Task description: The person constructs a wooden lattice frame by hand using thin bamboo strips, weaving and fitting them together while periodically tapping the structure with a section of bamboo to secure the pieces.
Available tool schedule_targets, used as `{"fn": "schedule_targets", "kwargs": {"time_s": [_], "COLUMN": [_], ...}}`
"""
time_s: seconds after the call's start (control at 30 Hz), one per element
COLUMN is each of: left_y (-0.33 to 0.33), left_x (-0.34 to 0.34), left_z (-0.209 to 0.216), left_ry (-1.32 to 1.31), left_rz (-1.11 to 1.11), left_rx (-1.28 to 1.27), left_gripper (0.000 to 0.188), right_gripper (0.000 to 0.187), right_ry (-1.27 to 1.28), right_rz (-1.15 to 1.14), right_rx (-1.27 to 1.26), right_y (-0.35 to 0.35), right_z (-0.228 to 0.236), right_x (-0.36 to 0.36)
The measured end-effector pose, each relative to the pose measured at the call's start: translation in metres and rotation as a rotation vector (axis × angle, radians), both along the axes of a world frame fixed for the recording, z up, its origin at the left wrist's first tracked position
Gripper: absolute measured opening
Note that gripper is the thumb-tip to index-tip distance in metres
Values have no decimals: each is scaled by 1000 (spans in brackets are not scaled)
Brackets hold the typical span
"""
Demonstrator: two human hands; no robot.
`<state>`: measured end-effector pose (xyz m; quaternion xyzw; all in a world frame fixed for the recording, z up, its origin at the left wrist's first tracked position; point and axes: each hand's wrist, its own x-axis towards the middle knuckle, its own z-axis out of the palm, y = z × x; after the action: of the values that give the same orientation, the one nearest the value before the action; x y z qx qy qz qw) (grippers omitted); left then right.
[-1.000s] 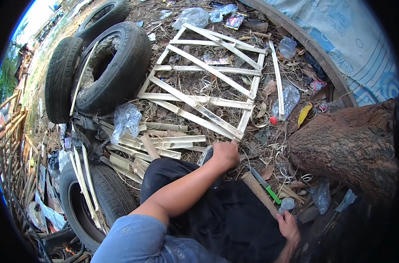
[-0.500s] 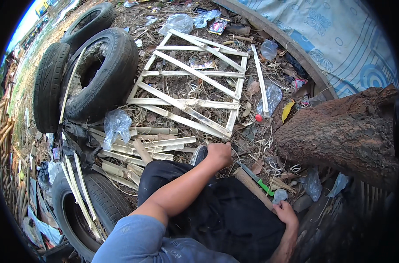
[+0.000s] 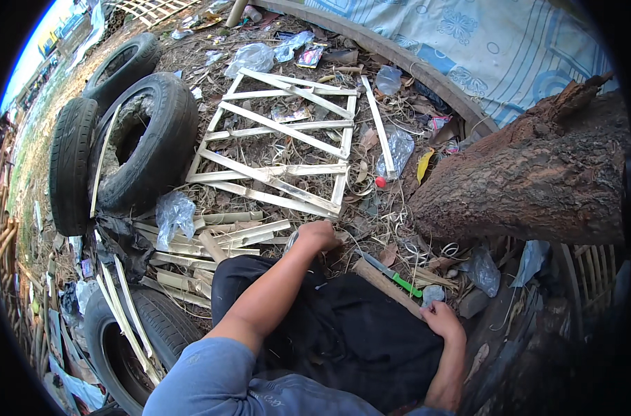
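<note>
A ladder-like frame of pale split bamboo strips (image 3: 277, 171) lies on the ground ahead, with slanting strips across it. My left hand (image 3: 319, 237) is closed in a fist just below the frame's near right corner; what its fingers hold, if anything, is hidden. My right hand (image 3: 443, 321) is curled at the near end of a wooden stick (image 3: 388, 288), and I cannot tell whether it grips the stick. Beside that stick lies a knife with a green handle (image 3: 407, 285). One loose bamboo strip (image 3: 378, 128) lies right of the frame.
Split bamboo pieces (image 3: 183, 281) are piled left of my legs. Old tyres (image 3: 156, 145) stand at the left, and another tyre (image 3: 166, 312) is nearer. A thick tree trunk (image 3: 523, 177) fills the right. Plastic bags (image 3: 174, 218) and leaves litter the ground; a blue patterned sheet (image 3: 461, 52) lies beyond.
The view has shifted, showing more of the far ground. Both hands stay in nearly the same places, the left near the frame's corner and the right at the stick's end. The frame looks unchanged.
</note>
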<state>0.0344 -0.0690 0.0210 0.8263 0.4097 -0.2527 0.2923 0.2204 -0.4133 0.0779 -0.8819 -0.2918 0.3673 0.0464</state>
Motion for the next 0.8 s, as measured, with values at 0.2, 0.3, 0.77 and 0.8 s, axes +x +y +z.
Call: {"fn": "schedule_targets", "kwargs": {"time_s": [0.2,0.3,0.77,0.8], "left_y": [4,4,4,5], "left_x": [2,4,2,2], "left_z": [-4,-5,-13,-17], "left_ry": [50,53,35,25], "left_rz": [10,12,36,38], "left_rx": [-56,-51,-11,-18], "left_gripper": [64,65,63,64], "right_gripper": [40,39,39,39], "right_ry": [6,1,28,25], "right_rz": [-9,-3,-17,-20], "right_rx": [39,17,58,48], "right_y": [0,-1,2,3], "right_z": [2,2,8,9], "right_x": [-2,-1,-3,-4]}}
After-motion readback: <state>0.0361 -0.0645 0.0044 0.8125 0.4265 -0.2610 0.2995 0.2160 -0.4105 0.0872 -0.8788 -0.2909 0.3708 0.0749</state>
